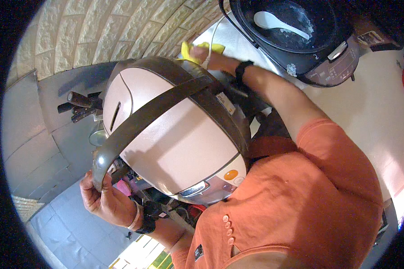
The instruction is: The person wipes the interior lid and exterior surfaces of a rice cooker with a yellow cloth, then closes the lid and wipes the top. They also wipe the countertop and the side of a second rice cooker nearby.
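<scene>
A pink rice cooker (181, 144) with a brown carry handle (151, 107) is right in front of my torso. My left hand (107, 201) grips the raised handle at its left bend, thumb and fingers wrapped around it. Beyond the cooker, my right hand (205, 57) presses a yellow cloth (187, 50) near the foot of the wall. That hand is slightly blurred, and the cooker hides part of the surface there. A white power cord (213, 37) runs down across the right hand. Whether the cooker's base touches the counter, I cannot tell.
A dark rice cooker (333, 70) stands on the white counter (357, 104) at right, with a white spoon (281, 25) and whitish residue on its top. Several knives (80, 102) stand left of the pink cooker. A stone-patterned wall (111, 30) runs behind.
</scene>
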A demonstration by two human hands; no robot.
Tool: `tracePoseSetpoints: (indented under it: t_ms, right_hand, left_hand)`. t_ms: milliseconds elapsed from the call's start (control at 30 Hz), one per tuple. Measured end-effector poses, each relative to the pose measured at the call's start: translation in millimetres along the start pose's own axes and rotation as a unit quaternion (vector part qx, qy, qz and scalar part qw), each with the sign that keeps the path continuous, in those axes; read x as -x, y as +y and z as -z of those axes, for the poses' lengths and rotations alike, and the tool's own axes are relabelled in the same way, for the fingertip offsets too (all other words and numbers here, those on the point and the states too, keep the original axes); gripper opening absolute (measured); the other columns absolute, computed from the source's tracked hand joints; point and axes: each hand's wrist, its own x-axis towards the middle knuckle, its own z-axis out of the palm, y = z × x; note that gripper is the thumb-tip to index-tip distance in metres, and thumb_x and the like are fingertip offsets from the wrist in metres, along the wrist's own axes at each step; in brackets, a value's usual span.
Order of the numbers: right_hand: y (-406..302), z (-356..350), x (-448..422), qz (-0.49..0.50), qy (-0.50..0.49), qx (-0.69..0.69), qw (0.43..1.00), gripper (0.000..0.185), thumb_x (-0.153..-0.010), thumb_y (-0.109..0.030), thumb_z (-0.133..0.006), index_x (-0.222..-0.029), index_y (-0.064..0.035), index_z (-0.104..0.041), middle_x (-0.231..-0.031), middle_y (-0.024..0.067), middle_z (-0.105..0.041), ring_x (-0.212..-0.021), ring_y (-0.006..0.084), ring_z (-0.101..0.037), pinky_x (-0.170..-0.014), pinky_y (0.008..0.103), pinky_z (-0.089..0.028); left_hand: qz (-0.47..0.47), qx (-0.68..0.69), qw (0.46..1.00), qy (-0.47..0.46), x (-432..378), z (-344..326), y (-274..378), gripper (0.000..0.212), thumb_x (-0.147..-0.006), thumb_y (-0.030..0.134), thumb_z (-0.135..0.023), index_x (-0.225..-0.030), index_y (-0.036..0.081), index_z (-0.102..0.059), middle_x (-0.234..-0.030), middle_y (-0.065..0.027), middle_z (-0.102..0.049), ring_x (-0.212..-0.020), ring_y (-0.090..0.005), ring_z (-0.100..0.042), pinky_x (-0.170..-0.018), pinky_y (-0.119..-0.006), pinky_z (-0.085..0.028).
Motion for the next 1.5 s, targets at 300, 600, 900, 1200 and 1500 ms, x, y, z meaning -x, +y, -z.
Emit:
tracePoseSetpoints:
  t_ms: [300,600,900,1200,1500]
  right_hand:
    - [-126.2,43.8,156.6,-0.069,-0.251,0.021,0.965,0.031,-0.101,-0.015,-0.056,-0.128,-0.0047,-0.065,-0.133,0.0184,-0.067,-0.127,0.0363,-0.063,-0.108,0.0447,-0.05]
    - [-97.0,99.1,117.7,-0.137,0.092,0.358,0.919,0.041,-0.099,0.0,-0.053,-0.14,-0.0061,-0.057,-0.139,0.018,-0.063,-0.132,0.0373,-0.059,-0.113,0.0472,-0.045]
    - [-174.0,154.9,239.1,-0.027,-0.091,0.322,0.942,0.045,-0.093,-0.009,-0.059,-0.139,-0.0092,-0.06,-0.145,0.0198,-0.063,-0.139,0.039,-0.056,-0.118,0.0483,-0.045]
    - [-223.3,209.5,301.4,-0.234,-0.051,0.4,0.885,0.042,-0.091,-0.009,-0.058,-0.133,-0.0092,-0.063,-0.127,0.0152,-0.071,-0.124,0.0347,-0.066,-0.106,0.0469,-0.053]
    - [-219.1,281.8,324.4,-0.283,0.096,0.503,0.811,0.033,-0.083,-0.009,-0.066,-0.115,-0.0017,-0.071,-0.123,0.0201,-0.071,-0.124,0.0397,-0.063,-0.106,0.0456,-0.053]
  left_hand:
    - [0.024,0.015,1.0,-0.004,-5.0,3.0,-5.1,0.007,-0.094,-0.006,-0.067,-0.099,0.0,-0.065,-0.088,-0.0089,-0.064,-0.08,-0.0153,-0.055,-0.076,-0.028,-0.043]
    - [0.046,0.048,0.998,-0.021,-20.3,-21.2,-25.1,0.013,-0.092,-0.01,-0.073,-0.1,-0.001,-0.07,-0.085,-0.006,-0.069,-0.077,-0.0106,-0.06,-0.073,-0.023,-0.047]
    - [0.079,0.045,0.994,-0.062,-26.9,-88.4,-53.5,0.012,-0.092,0.0,-0.081,-0.095,0.003,-0.07,-0.086,-0.0022,-0.07,-0.073,-0.0082,-0.06,-0.065,-0.024,-0.048]
    - [0.113,0.039,0.988,-0.094,-29.1,-135.8,-68.0,0.011,-0.088,-0.005,-0.081,-0.091,0.001,-0.071,-0.089,-0.0045,-0.074,-0.076,-0.01,-0.062,-0.07,-0.025,-0.05]
    - [0.107,0.067,0.986,-0.108,-48.1,-154.8,-97.3,0.01,-0.09,0.001,-0.082,-0.09,0.005,-0.072,-0.082,0.0013,-0.067,-0.071,-0.0072,-0.054,-0.067,-0.023,-0.041]
